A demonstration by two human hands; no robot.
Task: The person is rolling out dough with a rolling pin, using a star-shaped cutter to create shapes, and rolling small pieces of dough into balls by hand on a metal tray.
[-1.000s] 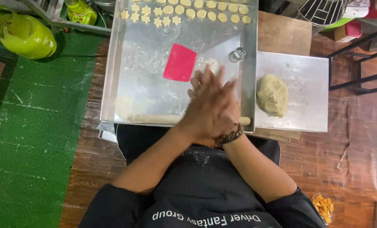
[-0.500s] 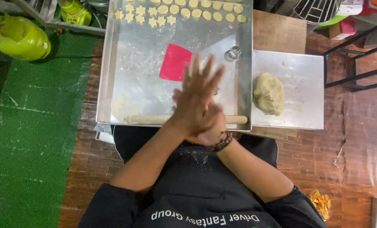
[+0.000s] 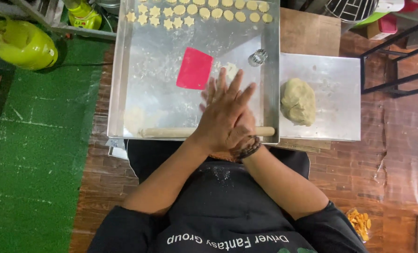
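left hand [image 3: 225, 115]: on top, palm down, fingers spread flat, pressed onto the other hand; grips nothing that shows
right hand [image 3: 243, 133]: underneath, mostly hidden, dark bead bracelet [image 3: 248, 151] at wrist; can't tell if anything lies between the palms
rolling pin [image 3: 171, 132]: wooden, lies along near edge of tray, passes under the hands
dough scrap [image 3: 229, 70]: small pale bit just past the fingertips, on tray
scraper [image 3: 194, 68]: red plastic, flat, just left of the fingers
cutter [image 3: 258, 57]: small round metal, near tray's right wall
tray [image 3: 124, 70]: big steel, floured, bare middle-left open
cut cookies [image 3: 197, 11]: stars and rounds in rows at far edge
dough ball [image 3: 298, 101]: on smaller steel sheet [image 3: 335, 84] right of tray, well apart from hands
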